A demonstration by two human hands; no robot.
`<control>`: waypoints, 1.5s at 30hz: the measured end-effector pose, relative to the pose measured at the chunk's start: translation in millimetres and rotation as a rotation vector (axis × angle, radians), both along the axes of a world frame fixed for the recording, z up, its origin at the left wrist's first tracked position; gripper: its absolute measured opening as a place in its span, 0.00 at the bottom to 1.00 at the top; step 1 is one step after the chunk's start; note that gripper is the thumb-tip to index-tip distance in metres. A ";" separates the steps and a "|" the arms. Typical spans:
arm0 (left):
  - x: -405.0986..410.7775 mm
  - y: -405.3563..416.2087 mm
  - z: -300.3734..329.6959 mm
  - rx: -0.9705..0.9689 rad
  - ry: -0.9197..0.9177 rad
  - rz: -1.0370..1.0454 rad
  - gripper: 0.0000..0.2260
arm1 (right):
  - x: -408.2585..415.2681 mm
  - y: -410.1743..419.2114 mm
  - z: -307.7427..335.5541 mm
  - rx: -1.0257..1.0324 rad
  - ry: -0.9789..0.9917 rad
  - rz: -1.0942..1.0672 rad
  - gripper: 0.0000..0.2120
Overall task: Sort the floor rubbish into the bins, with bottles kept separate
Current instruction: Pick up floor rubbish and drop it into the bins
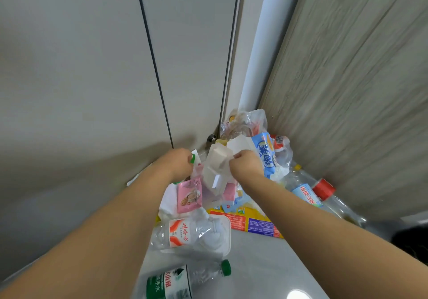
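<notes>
While bottles (185,231) lie loose on floor (266,264), both fists clamped, left hand (179,163) on wrapper (193,158), right hand (245,165) on carton (217,164), likely gathering non-bottle rubbish.

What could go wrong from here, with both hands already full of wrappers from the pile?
1. The left hand and right hand each grip several loose pieces, so the pink packet or the white paper may slip and fall back.
2. Bottles lie on the floor close by: the green-capped bottle and the red-capped bottle could be kicked and roll.
3. No bin is in view, so a mixed handful might be dropped in the wrong one.
</notes>
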State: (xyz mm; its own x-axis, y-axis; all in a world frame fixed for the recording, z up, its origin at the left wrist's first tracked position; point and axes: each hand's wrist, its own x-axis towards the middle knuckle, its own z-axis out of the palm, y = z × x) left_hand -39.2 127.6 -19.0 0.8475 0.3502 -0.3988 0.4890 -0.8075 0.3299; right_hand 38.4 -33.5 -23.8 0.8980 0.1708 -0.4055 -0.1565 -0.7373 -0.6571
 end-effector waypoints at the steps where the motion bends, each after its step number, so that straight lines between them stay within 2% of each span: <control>1: 0.3 -1.8 4.6 0.002 -0.005 0.003 0.09 | 0.2 -6.5 9.3 0.012 -0.046 0.021 0.10; 4: 6.9 -7.4 17.2 -0.010 -0.027 0.014 0.09 | 0.5 -29.4 39.5 0.034 -0.167 0.065 0.07; 8: 27.6 -32.8 40.5 -0.166 -0.013 0.035 0.08 | 7.4 -80.6 83.5 -0.036 -0.284 0.139 0.06; 15: 67.1 -128.0 86.2 -0.391 -0.041 -0.049 0.07 | 36.3 -203.6 148.6 -0.075 -0.320 0.052 0.07; 18: 78.1 -184.9 101.0 -0.495 -0.062 -0.130 0.07 | 48.2 -253.1 168.9 -0.072 -0.252 0.013 0.10; 24: 77.3 -307.2 137.4 -0.664 -0.114 -0.317 0.10 | 70.9 -359.0 214.2 -0.154 -0.125 -0.018 0.08; 28: 82.6 -378.6 160.6 -0.790 -0.118 -0.408 0.06 | 79.2 -428.1 238.2 -0.119 0.053 -0.039 0.06; 30: 88.5 -413.5 168.5 -0.838 -0.125 -0.452 0.05 | 82.9 -454.2 241.2 -0.194 0.143 -0.022 0.06; 34: 99.1 -477.3 170.1 -0.862 -0.099 -0.528 0.03 | 90.2 -506.5 237.5 -0.328 0.211 -0.058 0.09; 39: 117.2 -542.0 160.0 -0.833 -0.031 -0.601 0.05 | 89.4 -560.1 231.1 -0.346 0.149 -0.227 0.13; 42: 135.3 -569.6 148.6 -0.659 -0.035 -0.628 0.05 | 91.7 -571.3 217.1 -0.360 0.121 -0.279 0.13; 45: 151.1 -582.1 132.5 -0.475 0.049 -0.589 0.09 | 96.4 -573.4 198.1 -0.449 0.118 -0.287 0.11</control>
State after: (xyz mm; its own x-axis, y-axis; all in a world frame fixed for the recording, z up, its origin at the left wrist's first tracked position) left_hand 111.9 -454.4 113.5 0.8188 -0.3734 -0.4361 0.0442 -0.7163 0.6963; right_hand 134.8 -606.8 174.2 0.8274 -0.2872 -0.4827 -0.4459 -0.8585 -0.2534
